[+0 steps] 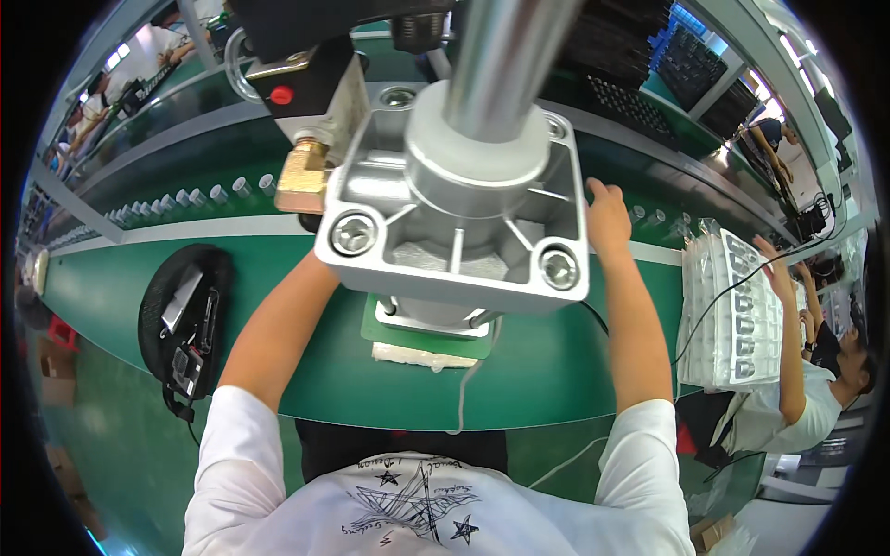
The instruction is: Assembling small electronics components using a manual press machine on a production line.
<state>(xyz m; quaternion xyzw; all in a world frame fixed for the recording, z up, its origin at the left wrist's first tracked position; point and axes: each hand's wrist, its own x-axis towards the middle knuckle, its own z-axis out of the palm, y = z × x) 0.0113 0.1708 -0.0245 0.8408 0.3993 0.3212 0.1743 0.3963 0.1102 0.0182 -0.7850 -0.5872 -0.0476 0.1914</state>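
Note:
A silver metal press head (454, 232), with a thick shaft above it, stands in the middle and blocks much of the view. My left forearm (278, 320) runs up behind its left side, so that hand and its fingers are hidden. Past the block's right edge, my right hand (607, 215) reaches over the far side of the bench, near the conveyor, its visible fingers apart and nothing seen in them. Below the press head lies a green base plate (426, 341) with a pale pad (422, 357) under its near edge.
Small silver cylinders (218, 194) line the conveyor at the left; several more (656, 218) stand to the right. A black open case (185, 315) with tools lies on the green bench (547, 380). Stacked clear trays (732, 310) stand at right, beside a co-worker (797, 398). Cables cross the bench.

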